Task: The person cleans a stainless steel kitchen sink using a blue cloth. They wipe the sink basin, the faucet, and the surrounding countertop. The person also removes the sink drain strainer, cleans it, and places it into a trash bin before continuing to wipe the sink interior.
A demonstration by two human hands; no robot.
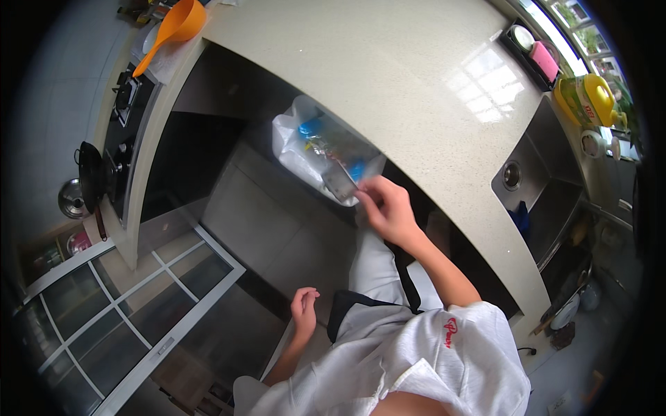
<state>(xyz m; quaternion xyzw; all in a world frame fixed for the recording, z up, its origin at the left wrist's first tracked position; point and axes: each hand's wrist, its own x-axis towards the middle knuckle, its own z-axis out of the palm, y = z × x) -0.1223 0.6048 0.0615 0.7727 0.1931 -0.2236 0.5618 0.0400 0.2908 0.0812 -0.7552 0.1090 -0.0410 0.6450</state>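
My right hand (390, 211) is closed on one end of a flat, grey, roughly rectangular piece (340, 183). Small dark specks show on its face, but its kind is unclear. It is held tilted over the near side of a bin lined with a white plastic bag (286, 142). Inside the bag lie blue and clear crumpled wrappers (312, 127) and other waste, blurred in part. Low on the left, away from the bin, my left hand (304, 308) hangs with loosely bent fingers and nothing in it.
A pale countertop (388, 69) runs along the bin's far side. To the right are a steel sink (548, 163), a yellow jug (586, 100) and a pink sponge (544, 61). On the left stand an orange ladle (177, 24), a dark wok (90, 177) and a glass-paned door (132, 305).
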